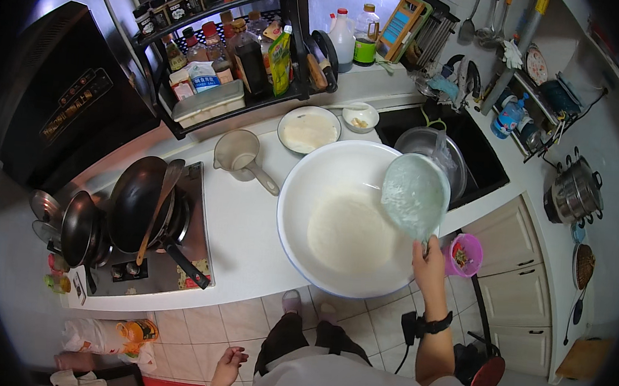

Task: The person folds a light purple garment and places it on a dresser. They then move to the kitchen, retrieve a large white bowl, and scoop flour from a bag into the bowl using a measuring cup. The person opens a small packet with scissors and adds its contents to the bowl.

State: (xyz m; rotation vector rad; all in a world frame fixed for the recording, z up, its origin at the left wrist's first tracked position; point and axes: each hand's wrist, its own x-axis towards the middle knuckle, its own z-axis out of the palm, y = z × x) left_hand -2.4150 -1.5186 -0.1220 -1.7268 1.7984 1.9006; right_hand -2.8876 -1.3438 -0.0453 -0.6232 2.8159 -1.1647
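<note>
My right hand (427, 258) grips the handle of a pale green plastic water ladle (416, 195), held over the right part of a large white basin (295, 246). A whitish, creamy layer (352, 231) covers the basin's bottom. Whether liquid is in the ladle, I cannot tell for sure. My left hand (230, 362) hangs low near my body with loosely curled fingers, holding nothing. On the counter left of the basin stands a beige ladle or dipper (237, 153). Behind the basin are a plate with a pale layer (309, 130) and a small white bowl (360, 117) with pale pieces.
Woks (142, 203) sit on the stove at left. A spice rack (224, 106) stands behind the counter. The black sink (486, 167), at right, holds a metal bowl (458, 176). A pink bin (466, 255) stands below the counter, and stacked steamer pots (576, 190) are far right.
</note>
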